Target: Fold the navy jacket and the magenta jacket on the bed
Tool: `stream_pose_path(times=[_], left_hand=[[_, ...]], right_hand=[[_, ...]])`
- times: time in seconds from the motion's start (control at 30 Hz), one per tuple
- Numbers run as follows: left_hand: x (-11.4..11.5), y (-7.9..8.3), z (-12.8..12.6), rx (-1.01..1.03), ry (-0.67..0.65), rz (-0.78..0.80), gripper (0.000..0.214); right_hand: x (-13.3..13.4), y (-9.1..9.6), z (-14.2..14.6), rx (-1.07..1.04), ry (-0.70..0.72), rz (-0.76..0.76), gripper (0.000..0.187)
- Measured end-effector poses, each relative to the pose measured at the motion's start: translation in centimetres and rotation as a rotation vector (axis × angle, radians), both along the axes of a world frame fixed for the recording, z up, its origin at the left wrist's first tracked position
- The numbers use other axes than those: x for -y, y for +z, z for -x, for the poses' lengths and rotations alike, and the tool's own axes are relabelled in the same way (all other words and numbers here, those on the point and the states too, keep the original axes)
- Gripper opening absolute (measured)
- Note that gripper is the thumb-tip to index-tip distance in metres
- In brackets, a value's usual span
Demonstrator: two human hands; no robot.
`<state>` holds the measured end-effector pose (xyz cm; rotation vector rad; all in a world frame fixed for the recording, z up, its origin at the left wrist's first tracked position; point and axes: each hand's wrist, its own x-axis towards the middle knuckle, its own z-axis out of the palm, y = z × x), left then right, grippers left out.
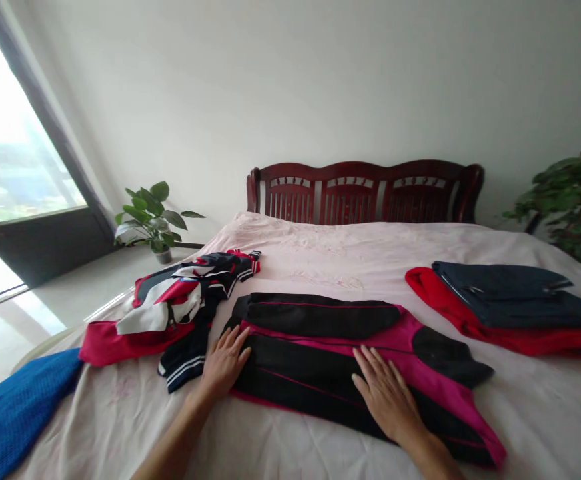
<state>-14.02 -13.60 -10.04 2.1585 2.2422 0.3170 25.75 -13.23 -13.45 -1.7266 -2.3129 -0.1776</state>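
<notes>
Two bare hands work over a wide bed with a pale pink cover [370,250], a carved dark-red wooden headboard [365,193] behind it. Flat on the bed lies a black-and-magenta sports jacket [320,353], one sleeve folded across. The right hand [383,393] presses its middle, the left hand [225,363] its near edge, palms down, fingers spread, pinching nothing: broad, even contact that smooths cloth without dragging it.

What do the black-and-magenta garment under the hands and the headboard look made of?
The black-and-magenta garment looks like a synthetic knit: matte, with soft folds, though the exact fibre can't be told. The slatted headboard looks like dark reddish wood, its rails showing a polished sheen.
</notes>
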Motion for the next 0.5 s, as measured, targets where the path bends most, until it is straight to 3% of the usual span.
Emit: stream_pose_path(times=[0.2,0.5], left_hand=[[-0.2,-0.8,1.0,0.063,0.082,0.010,0.055],[-1.3,-3.5,2.7,0.059,0.074,-0.042,0.058]], right_hand=[[0.2,-1.2,-4.5,0.005,-0.146,-0.050,0.057],[0.7,-0.1,-5.7,0.083,-0.282,0.016,0.064]])
